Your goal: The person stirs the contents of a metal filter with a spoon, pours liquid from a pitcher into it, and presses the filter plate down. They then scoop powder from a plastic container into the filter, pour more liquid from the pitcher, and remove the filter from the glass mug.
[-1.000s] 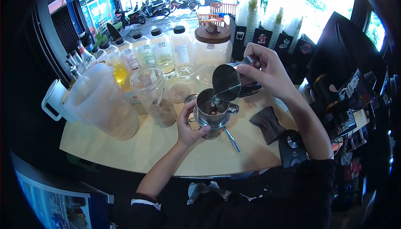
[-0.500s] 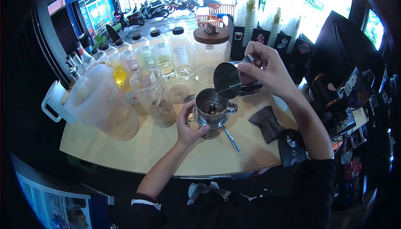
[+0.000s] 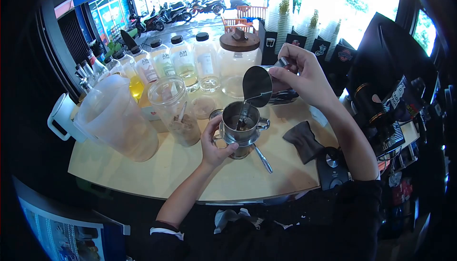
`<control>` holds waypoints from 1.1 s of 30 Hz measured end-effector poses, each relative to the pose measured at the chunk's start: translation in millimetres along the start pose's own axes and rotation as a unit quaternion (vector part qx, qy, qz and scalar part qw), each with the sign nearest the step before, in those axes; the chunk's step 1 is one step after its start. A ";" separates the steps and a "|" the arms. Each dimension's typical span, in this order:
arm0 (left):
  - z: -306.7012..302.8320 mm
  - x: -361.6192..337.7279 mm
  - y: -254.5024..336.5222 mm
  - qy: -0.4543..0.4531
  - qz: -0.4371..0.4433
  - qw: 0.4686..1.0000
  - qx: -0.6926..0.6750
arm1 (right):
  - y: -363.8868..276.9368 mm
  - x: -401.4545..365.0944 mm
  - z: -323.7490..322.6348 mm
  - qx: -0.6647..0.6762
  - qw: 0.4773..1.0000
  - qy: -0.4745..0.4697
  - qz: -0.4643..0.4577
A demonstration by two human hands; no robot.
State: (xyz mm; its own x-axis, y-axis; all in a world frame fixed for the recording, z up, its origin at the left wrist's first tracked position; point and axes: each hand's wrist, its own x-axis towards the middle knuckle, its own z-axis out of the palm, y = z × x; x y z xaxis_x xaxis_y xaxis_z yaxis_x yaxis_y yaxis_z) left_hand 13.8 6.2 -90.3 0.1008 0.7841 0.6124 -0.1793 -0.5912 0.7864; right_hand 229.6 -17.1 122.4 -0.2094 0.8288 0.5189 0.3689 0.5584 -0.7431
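My right hand (image 3: pixel 307 75) is closed on the handle of a steel milk pitcher (image 3: pixel 255 87). The pitcher is tipped to the left, and a thin stream of clear liquid falls from its lip. That stream lands in a metal coffee dripper (image 3: pixel 243 131) with a side handle, which sits on a vessel (image 3: pixel 241 153) mostly hidden beneath it. Around the dripper's left side curl the fingers of my left hand (image 3: pixel 215 147), thumb on its lower flange. A metal spoon handle (image 3: pixel 263 159) pokes out at the dripper's right. What lies inside the dripper is hard to make out.
Left of my hands stand a clear jar of brown powder (image 3: pixel 183 130) and a large frosted pitcher (image 3: pixel 119 123). Several bottles (image 3: pixel 184 63) and a wooden-lidded jar (image 3: pixel 239 68) line the back. A dark cloth (image 3: pixel 304 142) and a black scale (image 3: pixel 333 169) lie at right.
The pitcher has shifted slightly left and up and is tipped a little further, still pouring. My left hand and the dripper have stayed in place.
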 end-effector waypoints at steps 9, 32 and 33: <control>-0.2 -0.1 -0.1 -0.003 0.002 1.000 0.001 | -5.3 -3.1 -4.8 -0.020 1.000 0.007 0.006; -1.4 -1.0 -0.8 -0.010 0.001 1.000 -0.007 | -8.6 0.3 1.8 0.028 0.999 0.022 0.032; -1.4 -1.1 -0.6 -0.008 0.000 1.000 -0.003 | -6.9 0.5 0.8 0.048 0.998 0.017 0.034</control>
State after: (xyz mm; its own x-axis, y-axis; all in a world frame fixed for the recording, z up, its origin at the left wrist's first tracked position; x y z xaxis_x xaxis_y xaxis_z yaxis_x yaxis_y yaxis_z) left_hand 12.4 5.9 -91.5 0.1166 0.7804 0.6143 -0.1860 -0.5904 0.7854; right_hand 226.2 -20.5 127.5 -0.1552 0.8643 0.4784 0.2924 0.5028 -0.8135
